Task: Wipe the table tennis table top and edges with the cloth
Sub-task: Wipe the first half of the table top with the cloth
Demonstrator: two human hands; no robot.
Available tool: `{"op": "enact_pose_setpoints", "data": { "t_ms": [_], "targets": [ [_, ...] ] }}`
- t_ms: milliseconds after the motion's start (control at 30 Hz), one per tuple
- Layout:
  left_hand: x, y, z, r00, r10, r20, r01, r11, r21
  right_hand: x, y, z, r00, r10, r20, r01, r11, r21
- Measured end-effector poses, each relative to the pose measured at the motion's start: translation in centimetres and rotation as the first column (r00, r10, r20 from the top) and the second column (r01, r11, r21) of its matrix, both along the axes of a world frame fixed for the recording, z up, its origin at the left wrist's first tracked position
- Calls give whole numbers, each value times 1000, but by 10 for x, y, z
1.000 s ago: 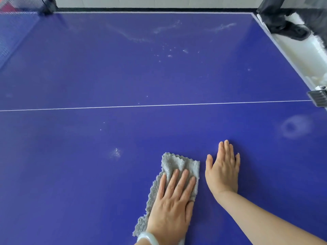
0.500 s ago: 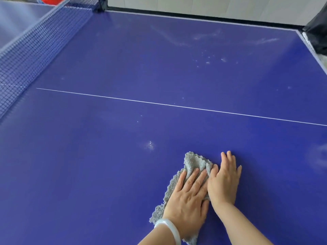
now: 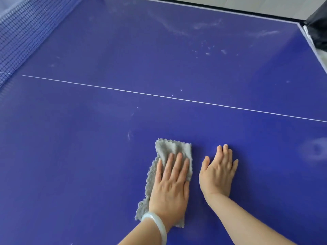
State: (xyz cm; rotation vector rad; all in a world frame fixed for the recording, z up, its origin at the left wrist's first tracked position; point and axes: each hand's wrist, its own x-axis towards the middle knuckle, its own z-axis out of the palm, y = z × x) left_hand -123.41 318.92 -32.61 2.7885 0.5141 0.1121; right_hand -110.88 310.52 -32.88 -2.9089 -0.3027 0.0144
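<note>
The blue desk point(image 3: 88, 165) fills nearly everything ahead of my grips. The net point(image 3: 26, 36) stands far off to their left, and the white centre line point(image 3: 159, 96) runs across beyond my fingertips. A dark bag-like thing point(image 3: 318, 27) sits past the far right corner (I cannot tell what it is).

The grey cloth point(image 3: 172, 148) lies flat on the desk directly under my left grip point(image 3: 169, 188). Its far end sticks out ahead of the fingertips, and its scalloped edge shows along the outer side of the palm down to the wrist. That grip is flat, fingers straight and clasping nothing. It presses the cloth down with the whole palm, which I judge spreads the pressure so a broad strip gets wiped.

My right grip point(image 3: 217, 174) lies just beside it, apart from the cloth. It too is flat and straight-fingered on bare desk, holding nothing, and I take it as a prop for my weight while I lean in. A pale bangle point(image 3: 157, 225) rings the left wrist.

Smallest are the marks. There is a faint streak point(image 3: 129, 135) just ahead and left of the cloth, and a ring-shaped smudge point(image 3: 316, 149) well to the right of the right grip. White specks and smears point(image 3: 207, 50) lie far beyond the line. Much of the top, and the edges, look not yet done.
</note>
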Motion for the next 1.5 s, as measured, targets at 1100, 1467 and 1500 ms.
{"op": "enact_pose_setpoints", "data": {
  "t_ms": [1100,1467,1500],
  "targets": [
    [34,52,6,955,-277,-104,278,961,-10,32,59,12,989,136,-66,-123,978,167],
    [111,191,4,998,62,-19,-62,997,35,33,60,-1,988,157,-2,-157,987,-20],
    [104,207,3,991,134,-9,-133,991,31,34,60,-2,987,159,-2,-158,987,-33]
  ]
}}
